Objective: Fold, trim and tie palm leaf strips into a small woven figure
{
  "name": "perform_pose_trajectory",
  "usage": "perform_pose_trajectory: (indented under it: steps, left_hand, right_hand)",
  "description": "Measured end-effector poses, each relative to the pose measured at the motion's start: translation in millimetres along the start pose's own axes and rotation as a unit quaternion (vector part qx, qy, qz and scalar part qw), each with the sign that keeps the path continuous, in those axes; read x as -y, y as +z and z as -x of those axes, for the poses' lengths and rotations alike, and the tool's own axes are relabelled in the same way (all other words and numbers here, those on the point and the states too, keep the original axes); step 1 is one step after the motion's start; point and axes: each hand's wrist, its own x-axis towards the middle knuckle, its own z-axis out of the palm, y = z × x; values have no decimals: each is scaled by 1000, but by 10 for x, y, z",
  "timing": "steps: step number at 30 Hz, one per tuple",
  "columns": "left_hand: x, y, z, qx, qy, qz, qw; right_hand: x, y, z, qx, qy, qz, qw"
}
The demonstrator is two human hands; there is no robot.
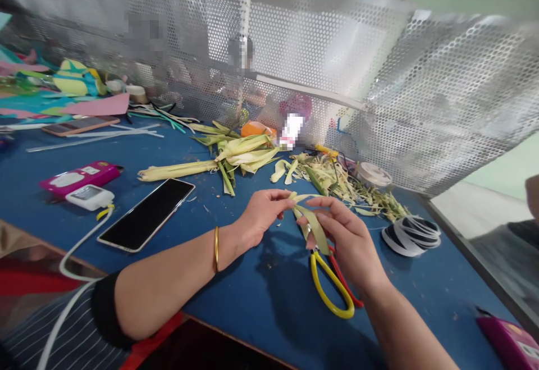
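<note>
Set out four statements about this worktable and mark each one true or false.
1. The left hand pinches a corn husk strip. True.
2. The gold bangle is on the right wrist. False: the gold bangle circles the left wrist.
3. A smartphone with a dark screen lies on the blue table. True.
4. Both scissor handles are yellow. False: one is yellow, the other red.
</note>
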Motion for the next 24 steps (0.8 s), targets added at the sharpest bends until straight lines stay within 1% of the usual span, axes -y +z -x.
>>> perform_pose_trajectory:
  steps: [3,5,7,9,10,11,12,14,15,16,18,21,22,24]
  left_hand:
    - [21,6,-18,-13,13,13,1000]
    - [25,17,-12,-12,28,12,999]
    - [26,27,2,-5,40,6,999]
    - [31,32,14,5,43,2,999]
    - [37,34,18,10,43,1,999]
    - [44,35,21,14,43,0,999]
    - [52,36,23,19,43,-1,999]
    - [64,39,26,24,44,-3,999]
    - [66,41,28,24,44,-5,999]
    - [64,44,31,24,43,-6,999]
    - [53,51,40,24,40,-13,999]
    - [33,63,53,28,38,-29,998]
    - [29,65,55,29,39,-33,998]
    - [29,68,57,29,40,-38,998]
  right_hand:
    - [-5,-27,11,60,-15,9,998]
    - [-26,-39,9,54,-47,39,997]
    - [-43,-49,5,11,-111,102,989]
    - [-52,-60,-3,-48,-185,155,969]
    - [-55,-65,-10,-74,-214,158,961]
    - [-58,-67,-17,-93,-233,140,958]
    - [-63,-68,-26,-104,-237,106,960]
    - [-73,-64,-44,-97,-207,24,973]
    - [-78,-59,-51,-89,-180,-2,980]
    - [-83,-55,-57,-83,-151,-5,985]
    - [-90,-49,-62,-85,-101,53,990]
    - [-98,-47,-56,-87,-49,182,978]
    - [-102,-48,-51,-86,-36,203,975]
    - [-117,-47,-42,-90,-21,213,973]
